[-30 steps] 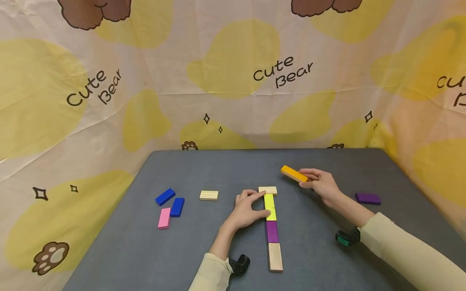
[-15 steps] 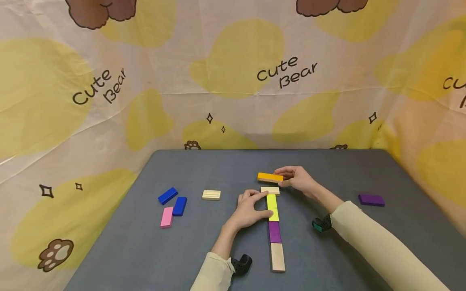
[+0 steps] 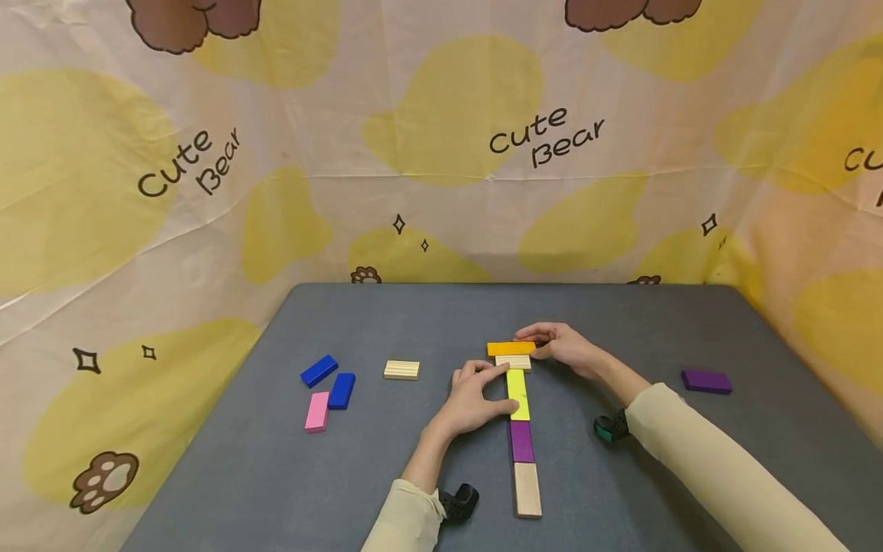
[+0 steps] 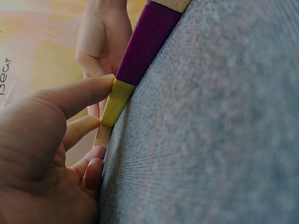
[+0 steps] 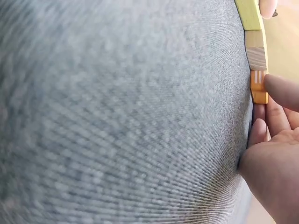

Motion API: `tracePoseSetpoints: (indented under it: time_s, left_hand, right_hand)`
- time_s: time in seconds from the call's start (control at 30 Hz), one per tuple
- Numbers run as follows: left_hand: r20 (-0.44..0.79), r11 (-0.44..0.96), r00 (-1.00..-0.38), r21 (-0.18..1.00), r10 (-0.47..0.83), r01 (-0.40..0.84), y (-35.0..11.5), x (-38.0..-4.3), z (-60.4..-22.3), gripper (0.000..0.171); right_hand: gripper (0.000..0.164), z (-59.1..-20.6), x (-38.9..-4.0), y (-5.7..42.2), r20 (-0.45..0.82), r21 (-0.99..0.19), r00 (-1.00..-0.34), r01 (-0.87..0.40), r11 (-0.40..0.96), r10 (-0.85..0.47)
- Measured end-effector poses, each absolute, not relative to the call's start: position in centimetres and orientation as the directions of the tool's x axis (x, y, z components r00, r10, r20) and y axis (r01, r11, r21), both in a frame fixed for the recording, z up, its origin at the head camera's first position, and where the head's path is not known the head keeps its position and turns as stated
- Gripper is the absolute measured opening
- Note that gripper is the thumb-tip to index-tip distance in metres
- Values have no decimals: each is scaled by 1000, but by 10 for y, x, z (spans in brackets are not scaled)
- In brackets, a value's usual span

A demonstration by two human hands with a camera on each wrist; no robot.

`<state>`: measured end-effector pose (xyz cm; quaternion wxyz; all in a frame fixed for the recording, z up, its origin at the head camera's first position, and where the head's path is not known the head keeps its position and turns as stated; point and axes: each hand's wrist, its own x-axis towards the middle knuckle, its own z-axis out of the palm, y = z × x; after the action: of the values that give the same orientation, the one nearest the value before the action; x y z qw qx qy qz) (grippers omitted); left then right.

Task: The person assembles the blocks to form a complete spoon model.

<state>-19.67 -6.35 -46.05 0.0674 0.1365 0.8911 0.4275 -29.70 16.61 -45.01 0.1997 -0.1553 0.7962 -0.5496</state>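
In the head view, my right hand (image 3: 562, 346) pinches the right end of an orange wooden block (image 3: 510, 349), thumb on the near side and fingers behind. That block lies crosswise along the far side of a ridged plain wood block (image 3: 513, 363). My left hand (image 3: 469, 399) touches a yellow block (image 3: 517, 395), thumb near its lower end and index fingertip at its far end. Below the yellow block, a purple block (image 3: 521, 441) and a plain wood block (image 3: 527, 491) continue the line. In the right wrist view, the orange block (image 5: 259, 87) meets the wood block.
Left on the grey table (image 3: 228, 475) lie two blue blocks, one of them a slanted blue block (image 3: 319, 371), plus a pink block (image 3: 317, 412). Another ridged wood block (image 3: 402, 370) lies left of the line. At right is a purple block (image 3: 707, 381). Patterned cloth (image 3: 441, 100) hangs behind.
My right hand has brought the orange block left, then lowered it toward me against the ridged wood block, turning it crosswise. My left hand stays at the yellow block.
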Motion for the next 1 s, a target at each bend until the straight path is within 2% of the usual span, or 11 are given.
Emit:
tracePoseSetpoints:
  time_s: [1.0]
  left_hand:
    - [-3,605,-955,775,295,184,-63,-195,-457,67]
  right_hand:
    - [42,-452,-295,163,-172,-948,-895,37,316,-412]
